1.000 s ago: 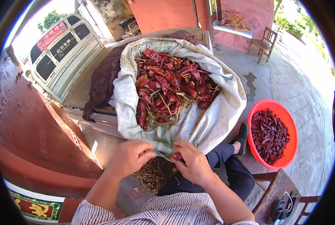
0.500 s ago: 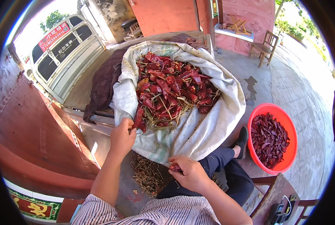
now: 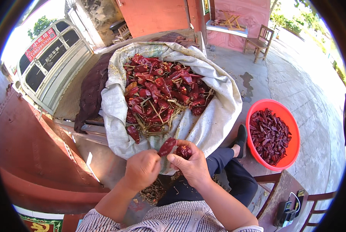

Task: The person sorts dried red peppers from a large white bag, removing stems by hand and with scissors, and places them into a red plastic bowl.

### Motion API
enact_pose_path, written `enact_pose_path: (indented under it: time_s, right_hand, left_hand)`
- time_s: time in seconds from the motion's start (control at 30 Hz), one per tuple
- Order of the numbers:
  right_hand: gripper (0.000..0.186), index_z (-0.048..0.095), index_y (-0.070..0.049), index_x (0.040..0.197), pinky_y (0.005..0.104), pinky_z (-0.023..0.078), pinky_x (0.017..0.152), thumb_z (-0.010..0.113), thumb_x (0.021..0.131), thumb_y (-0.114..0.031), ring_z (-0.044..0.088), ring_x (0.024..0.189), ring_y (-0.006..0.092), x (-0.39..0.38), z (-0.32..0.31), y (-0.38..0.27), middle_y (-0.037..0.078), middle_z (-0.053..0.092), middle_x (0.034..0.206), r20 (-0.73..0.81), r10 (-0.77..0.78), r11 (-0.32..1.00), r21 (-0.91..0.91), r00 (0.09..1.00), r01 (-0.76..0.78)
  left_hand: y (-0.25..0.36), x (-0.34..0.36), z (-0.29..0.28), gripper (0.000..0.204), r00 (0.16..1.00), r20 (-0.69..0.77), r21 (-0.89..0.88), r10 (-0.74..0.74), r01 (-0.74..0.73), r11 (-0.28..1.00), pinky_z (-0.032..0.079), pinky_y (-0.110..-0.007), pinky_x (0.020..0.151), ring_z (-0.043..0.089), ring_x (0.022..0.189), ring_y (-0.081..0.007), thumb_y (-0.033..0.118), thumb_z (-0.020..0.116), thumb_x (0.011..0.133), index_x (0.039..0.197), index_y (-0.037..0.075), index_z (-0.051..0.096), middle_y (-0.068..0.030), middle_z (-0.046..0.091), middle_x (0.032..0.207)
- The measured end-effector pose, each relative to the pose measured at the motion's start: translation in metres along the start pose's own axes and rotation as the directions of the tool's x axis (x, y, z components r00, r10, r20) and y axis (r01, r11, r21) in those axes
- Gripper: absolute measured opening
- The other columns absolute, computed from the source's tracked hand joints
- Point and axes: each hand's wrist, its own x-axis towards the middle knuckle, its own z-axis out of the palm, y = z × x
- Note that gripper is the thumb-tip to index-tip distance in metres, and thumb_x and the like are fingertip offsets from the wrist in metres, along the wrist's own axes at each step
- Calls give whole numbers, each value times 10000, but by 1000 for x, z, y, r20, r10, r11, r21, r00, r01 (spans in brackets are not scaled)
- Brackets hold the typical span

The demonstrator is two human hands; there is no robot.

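Observation:
My left hand point(image 3: 142, 169), closed at the lower middle, holds a dried red chili pepper point(image 3: 167, 147) that points up to the right. Beside it my right hand point(image 3: 192, 168) is closed around another chili point(image 3: 184, 152), its thumb and finger near the first pepper. Just beyond both hands an open white woven sack point(image 3: 222, 100) holds several red chilies point(image 3: 153, 88) mixed with pale stems. At the right a red plastic basin point(image 3: 294, 152) holds several darker chilies point(image 3: 269, 133). Stem litter point(image 3: 151, 193) lies below, partly hidden by my arms.
The sack rests on a truck bed point(image 3: 68, 92) with dark cloth point(image 3: 89, 96). A rusty red metal gate point(image 3: 33, 150) stands at left, a small table point(image 3: 281, 193) with cables at lower right, a wooden chair point(image 3: 260, 44) at back right, and my legs point(image 3: 235, 178) below.
My left hand reached to the sack's near left, then came back right beside my right hand with a chili. My right hand has risen slightly. The whole view has shifted somewhat.

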Motion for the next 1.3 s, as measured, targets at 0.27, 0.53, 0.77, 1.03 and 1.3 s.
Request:
enact_pose_path:
  time_s: [0.27, 0.53, 0.77, 1.03, 1.3]
  right_hand:
    - [197, 725, -7, 1131, 207, 491, 673, 779, 954, -76, 581, 753, 22, -3, -13, -9, -37, 705, 914, -53, 19, 1000, -17, 998, -20]
    - [251, 698, -1, 1205, 224, 534, 703, 748, 977, -94, 642, 777, 46, -9, -23, -18, -15, 726, 927, 142, 122, 990, -86, 982, -111]
    - [324, 634, 9, 1215, 279, 575, 767, 766, 976, -167, 709, 848, 117, -11, -27, -19, 58, 731, 981, 195, 138, 990, -60, 971, -129]
    - [406, 629, 1, 1176, 363, 596, 785, 822, 893, -218, 741, 856, 202, -8, -28, -21, 117, 729, 922, 113, 96, 836, -549, 989, -18]
    - [207, 641, -9, 1073, 301, 542, 559, 777, 961, -119, 696, 597, 150, -10, -18, -36, 77, 695, 756, 141, 142, 827, -561, 980, -39]
  left_hand:
    - [5, 4, 9, 290, 994, 105, -299, 29, 4, 954, 560, -382, 688, 711, 773, -292, 166, 873, 842, 980, 51, 645, -122, 718, 944]
    - [3, 32, 20, 319, 855, 387, -825, -345, 488, 284, 511, -347, 1048, 625, 1209, -209, 191, 780, 974, 1226, 5, 722, -135, 678, 1287]
    - [-10, 39, 19, 148, 968, 238, -713, -78, 229, 663, 558, -385, 972, 716, 1088, -251, 119, 787, 940, 1045, 17, 770, -117, 757, 1122]
    - [4, 50, 10, 144, 977, 214, -582, 4, 124, 804, 571, -374, 862, 736, 974, -272, 124, 834, 889, 967, 31, 758, -111, 769, 1013]
    - [0, 44, 15, 139, 976, 217, -546, 10, 113, 830, 549, -364, 774, 703, 858, -252, 117, 817, 909, 950, 19, 727, -109, 737, 928]
